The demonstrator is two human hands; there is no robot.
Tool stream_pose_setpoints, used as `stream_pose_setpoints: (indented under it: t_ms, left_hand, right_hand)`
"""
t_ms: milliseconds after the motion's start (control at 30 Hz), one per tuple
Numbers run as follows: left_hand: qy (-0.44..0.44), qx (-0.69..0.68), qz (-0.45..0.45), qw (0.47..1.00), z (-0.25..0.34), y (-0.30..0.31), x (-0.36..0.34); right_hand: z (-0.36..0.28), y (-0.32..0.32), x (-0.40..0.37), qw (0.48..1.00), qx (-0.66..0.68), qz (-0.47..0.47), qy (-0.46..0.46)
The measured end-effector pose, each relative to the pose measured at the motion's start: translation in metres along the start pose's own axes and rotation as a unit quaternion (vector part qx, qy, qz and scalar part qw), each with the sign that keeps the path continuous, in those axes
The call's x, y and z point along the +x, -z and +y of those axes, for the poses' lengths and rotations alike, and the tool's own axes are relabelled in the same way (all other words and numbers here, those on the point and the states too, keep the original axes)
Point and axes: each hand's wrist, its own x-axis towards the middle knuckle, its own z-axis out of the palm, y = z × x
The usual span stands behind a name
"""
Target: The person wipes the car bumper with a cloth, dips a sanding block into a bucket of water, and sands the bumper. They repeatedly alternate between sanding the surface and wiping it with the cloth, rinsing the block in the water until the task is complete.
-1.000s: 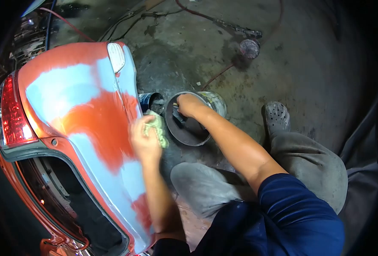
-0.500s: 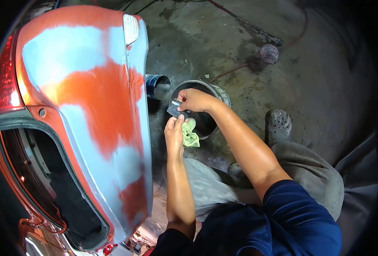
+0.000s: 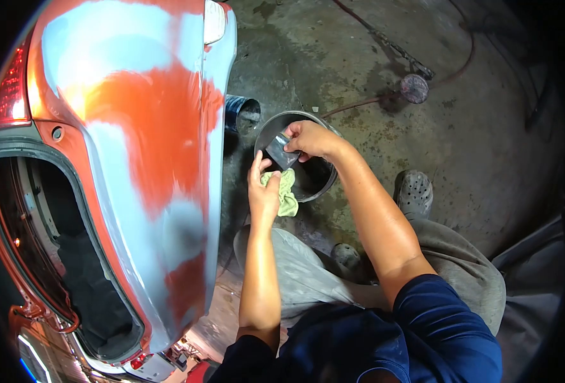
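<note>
Over the bucket (image 3: 334,182), my right hand (image 3: 312,140) pinches a dark grey folded sheet of sandpaper (image 3: 282,153), which has a shiny patch along its upper edge. My left hand (image 3: 264,191) is just below and to the left of it, its fingers partly spread near the sheet. A crumpled yellow-green cloth (image 3: 287,199) is held at the thumb side of that hand and hangs by the bucket's near rim. How the left fingers grip the cloth is partly hidden.
To the left stands an orange car body (image 3: 151,140) with pale blue-grey patches and a red tail light (image 3: 11,92). A dark blue can (image 3: 234,113) lies between car and bucket. A hose (image 3: 359,102) and a round object (image 3: 414,89) are on the wet floor.
My left fingers have come off the sandpaper and spread. My right hand now holds the sheet alone, showing more of its dark face. The view has shifted slightly.
</note>
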Motion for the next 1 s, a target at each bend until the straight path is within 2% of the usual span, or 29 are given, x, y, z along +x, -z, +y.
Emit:
stream_pose_setpoints:
  t_ms: [100,200,233,267,300,333,367,433,500,600,667,767,800,900,933,1000]
  left_hand:
    - [-0.019,0.017,0.018,1.0,0.006,-0.004,-0.009]
    - [-0.014,0.009,0.027,0.999,0.008,-0.004,-0.013]
    - [-0.008,0.002,0.027,1.0,0.008,-0.003,-0.012]
    - [-0.001,-0.006,0.026,1.0,0.009,-0.001,-0.012]
    - [0.011,-0.016,0.024,1.0,0.008,0.002,-0.012]
    - [0.023,-0.03,0.019,0.999,0.009,0.007,-0.012]
    - [0.039,-0.045,0.011,0.998,0.009,0.011,-0.012]
    - [0.072,-0.072,-0.009,0.995,0.007,0.023,-0.012]
    - [0.107,-0.089,-0.044,0.989,0.01,0.034,-0.009]
    - [0.142,-0.104,-0.018,0.984,0.015,0.036,-0.01]
    - [0.122,-0.116,-0.05,0.985,-0.002,0.052,0.002]
    - [0.108,-0.078,-0.085,0.987,-0.024,0.073,0.028]
    - [0.106,-0.057,-0.097,0.988,-0.02,0.072,0.033]
    - [0.121,-0.139,-0.094,0.978,-0.01,0.06,0.038]
    - [0.119,-0.151,-0.1,0.976,-0.01,0.055,0.043]
    - [0.116,-0.174,-0.112,0.972,-0.006,0.045,0.052]
  right_hand:
    - [-0.004,-0.004,0.002,0.997,0.03,-0.047,-0.059]
    - [-0.015,-0.015,0.002,0.996,-0.005,-0.009,-0.094]
    - [-0.002,-0.022,0.012,0.984,-0.148,0.089,-0.048]
    - [0.018,-0.032,0.023,0.94,-0.286,0.185,0.0]
    - [0.019,-0.04,0.021,0.866,-0.414,0.276,0.047]
    - [0.018,-0.039,0.014,0.882,-0.43,0.19,-0.035]
    - [0.024,-0.045,0.013,0.873,-0.448,0.186,-0.053]
    - [0.053,-0.055,0.027,0.89,-0.41,0.172,-0.097]
    - [0.064,-0.058,0.027,0.881,-0.433,0.17,-0.085]
    - [0.046,-0.055,0.013,0.889,-0.424,0.161,-0.063]
    - [0.018,-0.05,-0.002,0.899,-0.4,0.17,-0.047]
    - [-0.007,-0.03,-0.016,0.931,-0.327,0.147,0.062]
    - [-0.01,-0.028,-0.017,0.938,-0.279,0.155,0.137]
    - [-0.023,-0.01,-0.027,0.979,-0.165,-0.011,0.115]
    - [-0.019,-0.011,-0.026,0.976,-0.159,-0.004,0.147]
    - [-0.015,-0.014,-0.022,0.978,-0.141,0.013,0.152]
